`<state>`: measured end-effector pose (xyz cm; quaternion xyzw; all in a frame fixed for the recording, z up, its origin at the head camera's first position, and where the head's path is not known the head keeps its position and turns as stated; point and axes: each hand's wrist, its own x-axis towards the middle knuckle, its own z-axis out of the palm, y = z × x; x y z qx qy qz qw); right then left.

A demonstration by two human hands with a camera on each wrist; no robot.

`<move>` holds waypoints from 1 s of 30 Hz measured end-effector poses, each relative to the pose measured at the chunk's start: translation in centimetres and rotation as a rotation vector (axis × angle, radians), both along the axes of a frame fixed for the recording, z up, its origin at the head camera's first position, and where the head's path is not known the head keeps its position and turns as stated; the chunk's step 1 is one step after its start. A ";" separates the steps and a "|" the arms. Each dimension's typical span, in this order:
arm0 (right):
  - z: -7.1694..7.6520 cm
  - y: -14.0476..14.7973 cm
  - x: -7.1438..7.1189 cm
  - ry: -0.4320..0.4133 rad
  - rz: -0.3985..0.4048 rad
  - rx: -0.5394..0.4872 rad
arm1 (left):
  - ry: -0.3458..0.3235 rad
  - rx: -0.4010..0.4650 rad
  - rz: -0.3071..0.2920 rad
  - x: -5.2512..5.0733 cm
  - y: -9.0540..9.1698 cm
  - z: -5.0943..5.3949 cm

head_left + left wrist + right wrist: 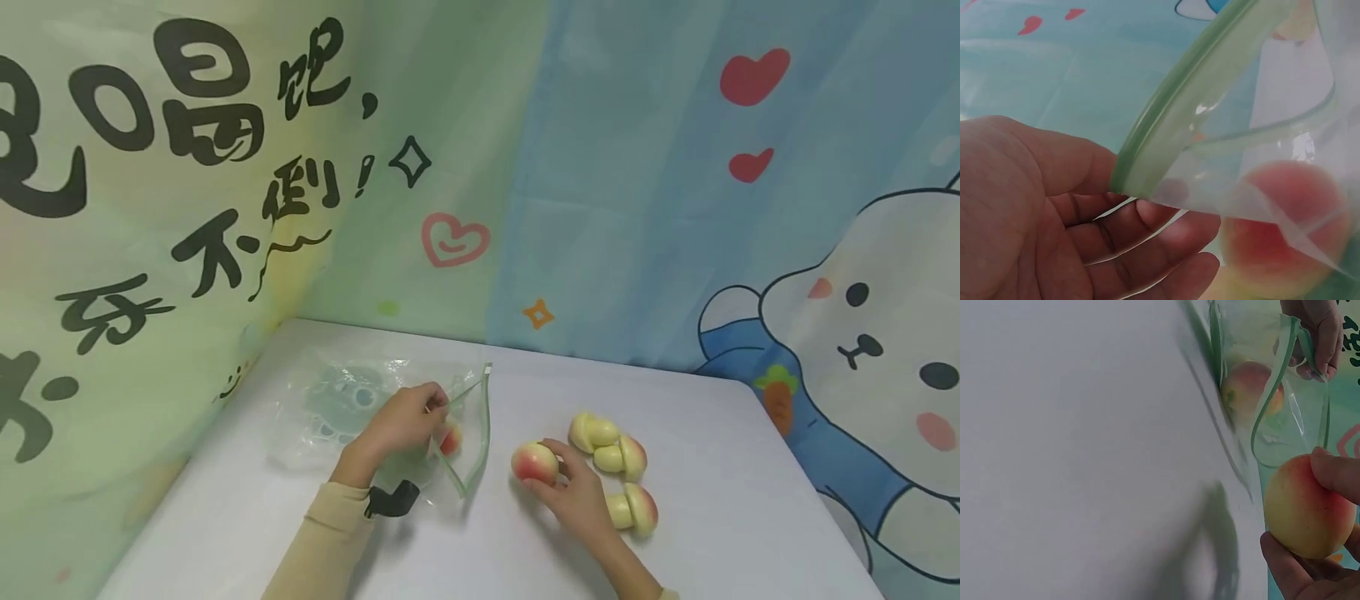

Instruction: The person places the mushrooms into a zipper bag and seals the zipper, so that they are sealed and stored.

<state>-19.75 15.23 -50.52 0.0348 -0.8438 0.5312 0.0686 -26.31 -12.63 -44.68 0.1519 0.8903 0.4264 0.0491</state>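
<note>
My left hand (pixel 401 421) pinches the green rim of a clear zip bag (pixel 487 425), between thumb and fingers in the left wrist view. The bag's mouth is spread apart and faces right. Inside it near the opening lies a red-and-yellow peach (pixel 1291 225), seen through the film. My right hand (pixel 579 502) grips another peach (pixel 1310 506) with thumb and fingers, just right of the bag's mouth and apart from it. Close to the right of that hand lie several pale yellow mushroom-shaped pieces (pixel 632 510), some with reddish caps.
A white table (pixel 720 467) carries everything. Printed cloth backdrops (pixel 622 208) with hearts, lettering and a cartoon rabbit rise behind and to the left. A black strap piece (pixel 393 500) sits at my left wrist, beside a beige sleeve (pixel 322 542).
</note>
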 end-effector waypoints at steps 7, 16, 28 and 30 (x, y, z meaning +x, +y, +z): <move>0.7 -1.5 -1.3 0.025 0.029 -0.083 | 0.008 0.005 -0.011 0.2 0.4 0.4; 0.9 -4.0 -2.0 0.019 0.083 -0.109 | 0.002 -0.015 -0.014 0.3 0.9 0.1; 0.7 -6.6 -2.4 0.027 0.147 -0.070 | -0.005 0.025 -0.065 0.5 1.1 0.2; 0.7 -7.1 -2.5 0.027 0.156 -0.046 | -0.011 0.023 -0.081 0.5 1.1 0.2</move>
